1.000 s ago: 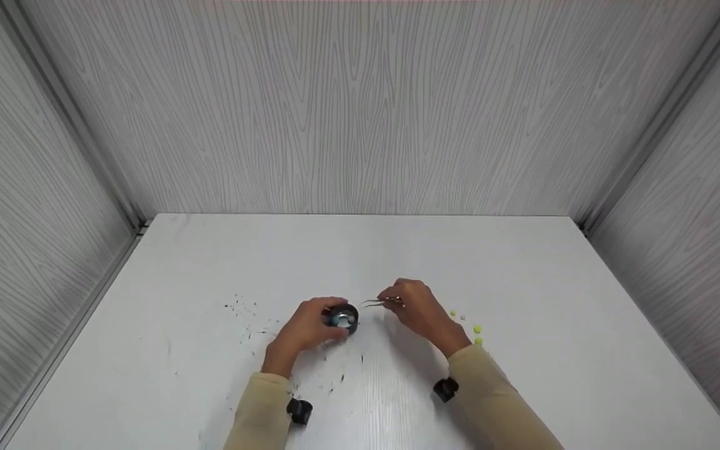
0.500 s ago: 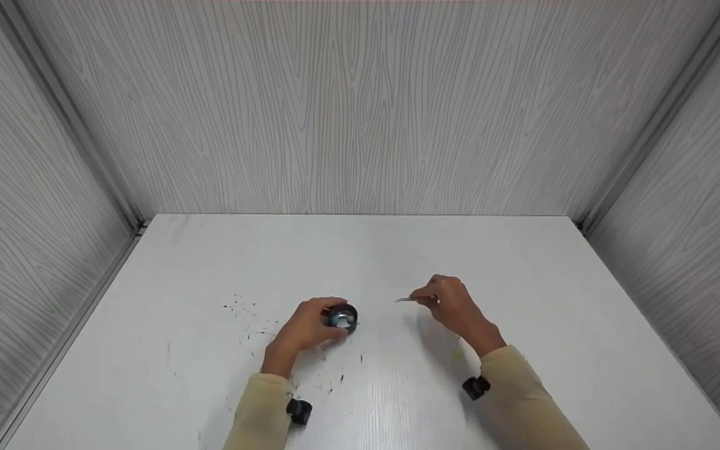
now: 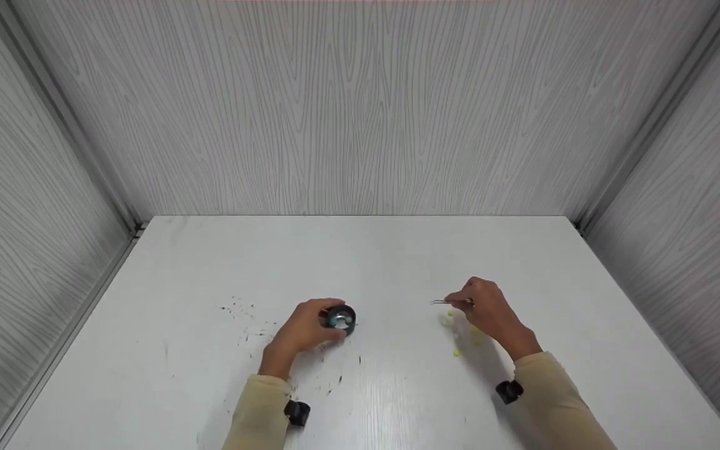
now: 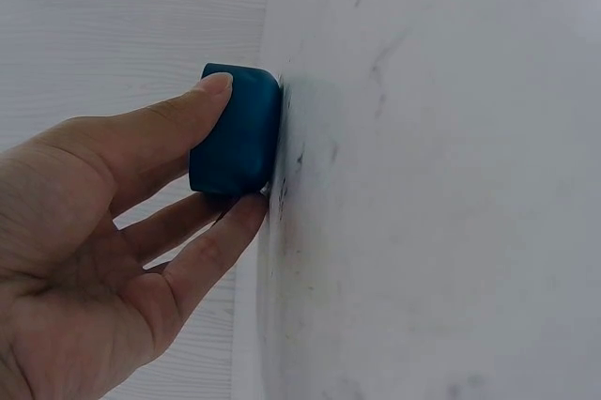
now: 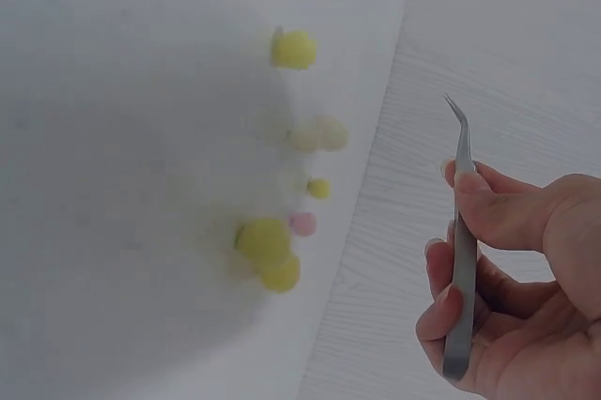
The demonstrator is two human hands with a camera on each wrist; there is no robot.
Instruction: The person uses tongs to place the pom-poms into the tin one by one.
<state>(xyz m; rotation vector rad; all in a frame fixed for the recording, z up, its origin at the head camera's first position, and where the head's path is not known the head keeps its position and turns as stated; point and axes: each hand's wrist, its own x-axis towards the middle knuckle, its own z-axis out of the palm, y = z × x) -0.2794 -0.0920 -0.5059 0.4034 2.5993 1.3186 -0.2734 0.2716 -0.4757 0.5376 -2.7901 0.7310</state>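
Observation:
My left hand (image 3: 310, 325) grips a small cup (image 4: 239, 137), teal on the outside, thumb on one side and fingers on the other. Its base sits at the white table surface. From the head view its dark rim (image 3: 353, 320) faces up, and pale and bluish bits show inside. To the right, my right hand (image 3: 491, 312) holds metal tweezers (image 5: 465, 269) with a bent tip, thumb and fingers wrapped along the shaft. Nothing shows between the tips. Beneath that hand lie several little pom-poms, among them a yellow one (image 5: 296, 49), a cream one (image 5: 329, 132) and a pink one (image 5: 303, 223).
Dark specks (image 3: 244, 312) and smudges dot the white table (image 3: 360, 256) around the left hand. Grey wood-grain panels (image 3: 347, 112) stand at the back and both sides. Each wrist wears a small black camera, one seen near the right sleeve (image 3: 560, 400).
My right hand has moved right with the tweezers, away from the cup, and now hovers above the pom-poms. My left hand stays in place round the cup.

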